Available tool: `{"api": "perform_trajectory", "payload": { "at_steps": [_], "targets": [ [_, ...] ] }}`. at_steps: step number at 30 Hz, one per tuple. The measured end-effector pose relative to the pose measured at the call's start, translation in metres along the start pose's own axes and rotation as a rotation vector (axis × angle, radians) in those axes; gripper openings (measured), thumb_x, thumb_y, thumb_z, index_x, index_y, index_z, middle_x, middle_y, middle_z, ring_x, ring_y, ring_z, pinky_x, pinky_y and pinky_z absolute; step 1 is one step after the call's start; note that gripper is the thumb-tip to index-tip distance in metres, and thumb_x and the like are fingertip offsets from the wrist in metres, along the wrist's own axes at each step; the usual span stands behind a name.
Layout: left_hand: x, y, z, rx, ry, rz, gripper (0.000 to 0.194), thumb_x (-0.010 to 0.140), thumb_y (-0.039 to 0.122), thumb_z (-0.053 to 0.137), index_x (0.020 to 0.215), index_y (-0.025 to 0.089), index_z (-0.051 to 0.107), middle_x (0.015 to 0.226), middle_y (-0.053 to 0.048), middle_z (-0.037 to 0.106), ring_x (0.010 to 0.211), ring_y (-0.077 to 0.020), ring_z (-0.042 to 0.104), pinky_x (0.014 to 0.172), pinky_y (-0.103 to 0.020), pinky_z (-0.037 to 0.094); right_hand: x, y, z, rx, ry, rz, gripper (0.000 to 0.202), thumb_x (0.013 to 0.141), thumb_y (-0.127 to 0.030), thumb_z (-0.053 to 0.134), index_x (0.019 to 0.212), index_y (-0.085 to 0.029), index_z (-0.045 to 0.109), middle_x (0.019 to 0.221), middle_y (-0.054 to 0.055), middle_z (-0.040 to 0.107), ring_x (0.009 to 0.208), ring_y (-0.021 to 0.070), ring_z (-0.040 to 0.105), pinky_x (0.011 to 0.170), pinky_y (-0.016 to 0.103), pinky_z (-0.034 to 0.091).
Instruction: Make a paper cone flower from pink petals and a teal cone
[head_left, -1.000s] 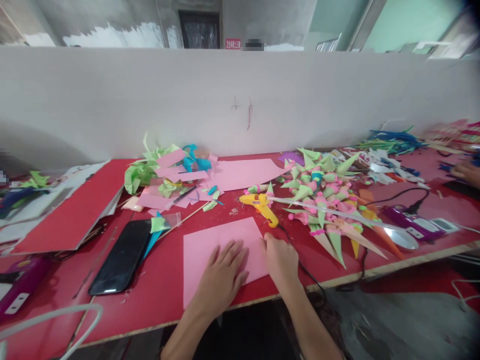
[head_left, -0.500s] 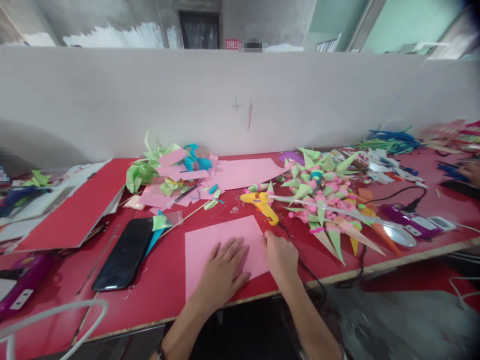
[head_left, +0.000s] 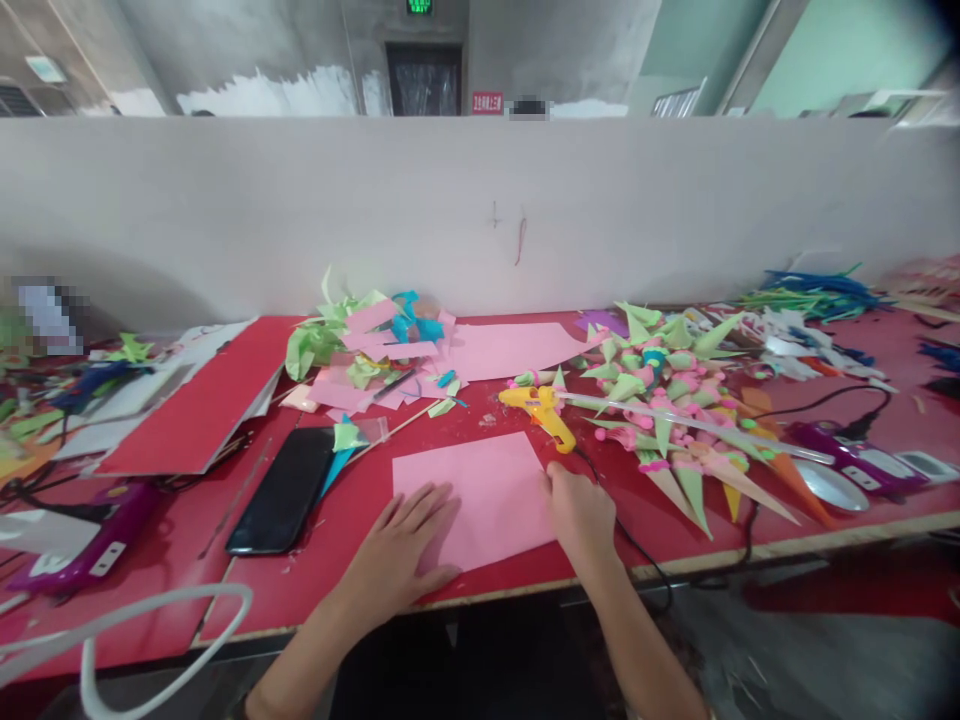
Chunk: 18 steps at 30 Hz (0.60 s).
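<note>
A sheet of pink paper lies on the red table in front of me. My left hand rests flat on its left part, fingers stretched out and slightly spread. At the sheet's right edge, my right hand is closed, with its thumb and curled fingers at the paper; its fingertips are mostly hidden. Just beyond the sheet is a yellow glue gun with a long clear glue stick in its back. Its black cable runs down past my right hand.
Paper cone figures are heaped right of the glue gun. Paper scraps and a larger pink sheet lie at the back. A black phone is on the left, beside red card. Purple power strips lie at both sides.
My left hand has slid leftward over the pink sheet, baring its middle. My right hand stays at the right edge. The view has shifted left and slightly up.
</note>
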<state>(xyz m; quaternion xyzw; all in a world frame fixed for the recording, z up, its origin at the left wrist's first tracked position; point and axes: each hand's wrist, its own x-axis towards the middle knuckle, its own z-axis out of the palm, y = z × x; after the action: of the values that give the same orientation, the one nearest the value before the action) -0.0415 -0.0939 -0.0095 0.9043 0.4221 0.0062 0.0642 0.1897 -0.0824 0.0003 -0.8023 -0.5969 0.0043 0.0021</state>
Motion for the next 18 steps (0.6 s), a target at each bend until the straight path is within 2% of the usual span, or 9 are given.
{"api": "perform_trajectory", "payload": {
  "at_steps": [6,9,13,16,18],
  "targets": [
    [-0.020,-0.016,-0.005,-0.034,-0.095,-0.108,0.062,0.080,0.058,0.032,0.135,0.032,0.018,0.144,0.001,0.016,0.131,-0.0220,0.017,0.104,-0.044,0.019,0.000,-0.001,0.000,0.007,-0.008,0.004,0.026,0.087,-0.029,0.035,0.089,-0.017,0.059,0.071,0.010,0.066,0.071,0.0229,0.065,0.059,0.029,0.044],
    [-0.023,-0.019,-0.010,-0.075,-0.154,-0.149,0.065,0.078,0.061,0.033,0.135,0.033,0.018,0.144,0.001,0.014,0.131,-0.0221,0.015,0.105,-0.044,0.017,-0.001,-0.001,0.000,-0.001,-0.014,-0.006,0.027,0.087,-0.028,0.034,0.090,-0.017,0.059,0.072,0.011,0.066,0.071,0.0234,0.065,0.059,0.030,0.044],
    [-0.023,-0.019,-0.014,-0.098,-0.173,-0.154,0.067,0.077,0.061,0.035,0.135,0.033,0.017,0.144,0.002,0.012,0.132,-0.0210,0.013,0.105,-0.043,0.016,-0.001,-0.001,-0.001,-0.014,-0.009,-0.021,0.027,0.087,-0.027,0.034,0.091,-0.016,0.059,0.071,0.011,0.066,0.070,0.0238,0.064,0.058,0.030,0.044],
    [-0.024,-0.020,-0.014,-0.096,-0.168,-0.156,0.067,0.077,0.060,0.037,0.135,0.034,0.016,0.145,0.003,0.011,0.132,-0.0203,0.013,0.105,-0.043,0.015,-0.003,-0.002,-0.004,-0.048,0.053,-0.057,0.026,0.086,-0.023,0.035,0.089,-0.013,0.060,0.067,0.012,0.064,0.067,0.0239,0.063,0.059,0.031,0.043],
    [-0.024,-0.020,-0.013,-0.093,-0.167,-0.158,0.067,0.077,0.058,0.039,0.135,0.034,0.016,0.145,0.003,0.011,0.132,-0.0202,0.013,0.106,-0.042,0.015,-0.009,-0.006,-0.006,-0.061,0.152,-0.106,0.023,0.084,-0.019,0.039,0.091,-0.010,0.059,0.073,0.015,0.063,0.073,0.0258,0.061,0.062,0.034,0.043]
  ]
}}
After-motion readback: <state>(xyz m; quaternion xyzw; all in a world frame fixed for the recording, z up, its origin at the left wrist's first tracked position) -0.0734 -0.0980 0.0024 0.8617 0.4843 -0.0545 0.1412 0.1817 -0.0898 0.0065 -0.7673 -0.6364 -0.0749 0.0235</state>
